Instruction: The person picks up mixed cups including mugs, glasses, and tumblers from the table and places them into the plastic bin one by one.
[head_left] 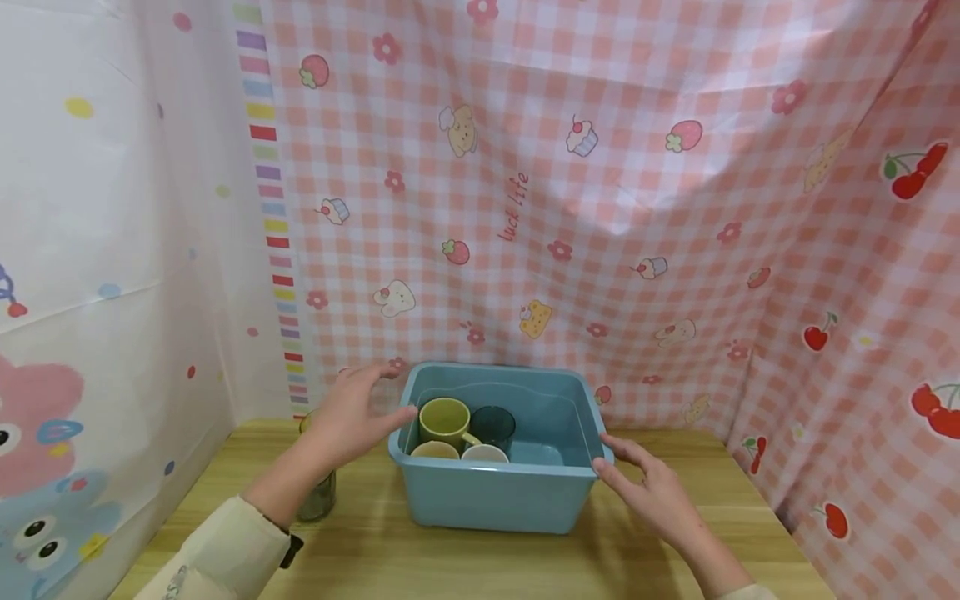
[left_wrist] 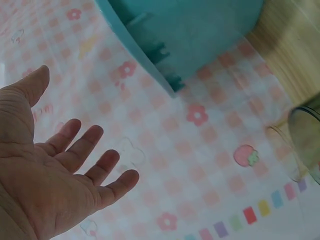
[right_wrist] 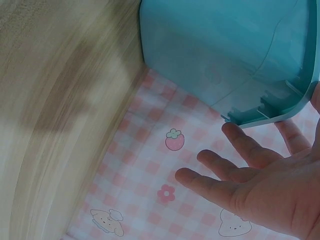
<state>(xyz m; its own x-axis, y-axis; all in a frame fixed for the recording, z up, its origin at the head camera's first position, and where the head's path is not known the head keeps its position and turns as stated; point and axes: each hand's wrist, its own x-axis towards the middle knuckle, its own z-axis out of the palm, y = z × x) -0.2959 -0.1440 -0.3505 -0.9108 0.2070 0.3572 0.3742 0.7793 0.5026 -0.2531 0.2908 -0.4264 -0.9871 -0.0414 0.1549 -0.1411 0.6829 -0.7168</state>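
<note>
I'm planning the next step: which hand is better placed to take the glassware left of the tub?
Probably the left hand: empty and nearer the glassware; the right hand is at the opposite side of the tub.

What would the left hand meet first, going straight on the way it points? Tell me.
The left hand would probably meet the tub first, at its left rim; depth is unclear, so the fingers might pass over.
</note>
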